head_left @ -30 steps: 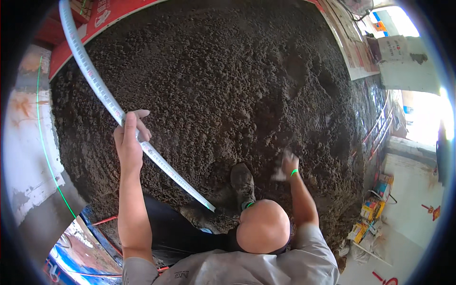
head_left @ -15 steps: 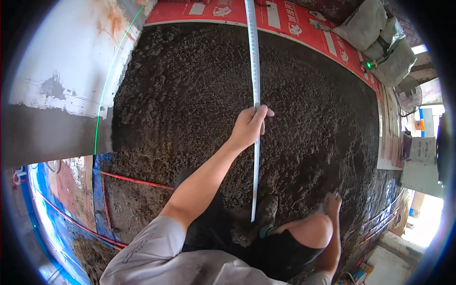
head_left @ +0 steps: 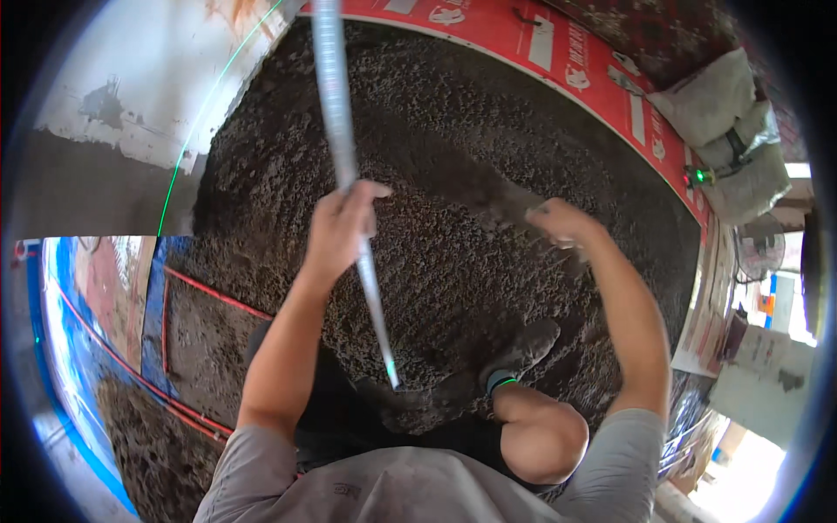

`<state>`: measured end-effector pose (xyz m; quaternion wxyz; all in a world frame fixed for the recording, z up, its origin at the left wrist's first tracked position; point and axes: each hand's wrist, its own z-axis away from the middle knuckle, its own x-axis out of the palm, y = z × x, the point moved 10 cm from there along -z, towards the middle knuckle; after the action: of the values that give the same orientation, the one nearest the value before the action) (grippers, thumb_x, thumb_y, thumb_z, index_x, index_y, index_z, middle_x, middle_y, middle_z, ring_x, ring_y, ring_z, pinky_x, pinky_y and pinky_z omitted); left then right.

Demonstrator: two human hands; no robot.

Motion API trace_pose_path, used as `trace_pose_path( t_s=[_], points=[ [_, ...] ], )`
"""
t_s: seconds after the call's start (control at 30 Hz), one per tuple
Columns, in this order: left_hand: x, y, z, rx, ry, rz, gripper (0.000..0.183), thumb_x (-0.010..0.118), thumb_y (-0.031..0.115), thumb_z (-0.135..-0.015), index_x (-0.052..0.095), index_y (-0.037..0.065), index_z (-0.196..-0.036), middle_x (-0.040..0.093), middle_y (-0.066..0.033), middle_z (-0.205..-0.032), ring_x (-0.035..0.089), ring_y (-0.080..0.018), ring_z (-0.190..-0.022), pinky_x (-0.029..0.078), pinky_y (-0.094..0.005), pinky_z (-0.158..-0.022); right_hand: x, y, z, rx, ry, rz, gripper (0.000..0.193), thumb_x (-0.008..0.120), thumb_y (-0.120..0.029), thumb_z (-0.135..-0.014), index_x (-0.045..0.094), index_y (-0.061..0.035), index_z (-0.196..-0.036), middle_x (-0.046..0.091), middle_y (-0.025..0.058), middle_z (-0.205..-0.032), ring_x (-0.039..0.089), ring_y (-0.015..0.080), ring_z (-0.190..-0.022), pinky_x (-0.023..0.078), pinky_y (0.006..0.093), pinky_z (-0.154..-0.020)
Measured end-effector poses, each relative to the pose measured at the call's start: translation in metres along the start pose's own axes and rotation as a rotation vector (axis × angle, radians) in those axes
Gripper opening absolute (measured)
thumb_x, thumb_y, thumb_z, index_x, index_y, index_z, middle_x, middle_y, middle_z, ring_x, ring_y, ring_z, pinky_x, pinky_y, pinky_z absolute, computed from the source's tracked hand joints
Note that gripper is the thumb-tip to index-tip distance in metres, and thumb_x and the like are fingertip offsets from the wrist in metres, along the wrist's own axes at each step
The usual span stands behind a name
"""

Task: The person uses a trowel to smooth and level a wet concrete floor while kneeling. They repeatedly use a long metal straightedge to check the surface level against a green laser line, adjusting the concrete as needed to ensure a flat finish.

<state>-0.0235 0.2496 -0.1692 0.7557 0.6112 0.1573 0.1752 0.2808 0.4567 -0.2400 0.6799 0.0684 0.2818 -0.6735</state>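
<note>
A long silver straightedge [head_left: 333, 105] with scale marks stands tilted over rough, dark, damp mortar [head_left: 436, 288]. My left hand [head_left: 338, 234] is closed around it partway along. The near end of the straightedge reaches down by my legs, and the far end runs out of the top of the picture. To the right, my right hand [head_left: 565, 225] is closed on a trowel [head_left: 507, 199]. The trowel's blade is smeared by motion and points up and left, low over the mortar. A smoother band shows in the mortar beyond the blade.
Red printed sheeting [head_left: 488, 30] borders the mortar at the far side. A green-lit laser level [head_left: 699, 177] stands by pale sacks [head_left: 719, 109]. At the left are a part-plastered wall [head_left: 113, 139] with a green line and red pipes [head_left: 218, 295]. My muddy shoe [head_left: 534, 347] rests on the mortar.
The straightedge has swung left and now leans, with my left hand moving along with it. My right hand has come up from beside my knee to over the mortar, holding the trowel.
</note>
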Motion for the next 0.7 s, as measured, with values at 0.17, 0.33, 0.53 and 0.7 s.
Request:
trace_pose_path(
  t_s=[0.17,0.33,0.53,0.7],
  points=[
    [-0.103,0.019,0.067,0.030,0.372,-0.145,0.040,0.044,0.033,-0.100,0.066,0.001,-0.099,0.048,0.0035,-0.057,0.044,-0.0056,-0.051,0.033,-0.0237,-0.047,-0.033,0.045,-0.014,-0.193,0.217,-0.303,0.054,0.054,-0.037,-0.094,0.043,-0.0008,-0.133,0.055,0.0062,-0.075,0.048,0.0124,-0.049,0.040,0.0310,-0.043],
    [-0.128,0.064,0.165,0.002,0.944,-0.305,0.040,0.044,0.033,-0.100,0.066,0.000,-0.096,0.051,-0.0021,-0.060,0.049,-0.0111,-0.054,0.038,-0.0262,-0.054,0.078,0.009,-0.072,-0.579,-0.114,0.393,0.050,0.057,-0.049,-0.089,0.051,-0.0032,-0.106,0.063,0.0215,-0.096,0.062,0.0360,-0.090,0.049,0.0456,-0.077],
    [-0.074,0.084,0.222,0.099,1.037,-0.301,0.040,0.042,0.033,-0.101,0.063,-0.001,-0.096,0.046,-0.0002,-0.060,0.043,-0.0094,-0.054,0.039,-0.0266,-0.056,0.037,-0.088,-0.143,-0.962,0.140,0.518,0.042,0.050,-0.043,-0.092,0.048,-0.0041,-0.108,0.063,0.0204,-0.083,0.061,0.0417,-0.081,0.049,0.0489,-0.073],
    [-0.041,0.077,0.228,0.050,1.115,-0.322,0.040,0.041,0.034,-0.102,0.062,0.001,-0.095,0.042,0.0013,-0.059,0.038,-0.0076,-0.050,0.038,-0.0267,-0.053,-0.065,-0.135,-0.234,-0.788,0.329,0.442,0.051,0.049,-0.044,-0.092,0.047,-0.0033,-0.123,0.064,0.0235,-0.101,0.062,0.0407,-0.095,0.048,0.0472,-0.083]
  ],
)
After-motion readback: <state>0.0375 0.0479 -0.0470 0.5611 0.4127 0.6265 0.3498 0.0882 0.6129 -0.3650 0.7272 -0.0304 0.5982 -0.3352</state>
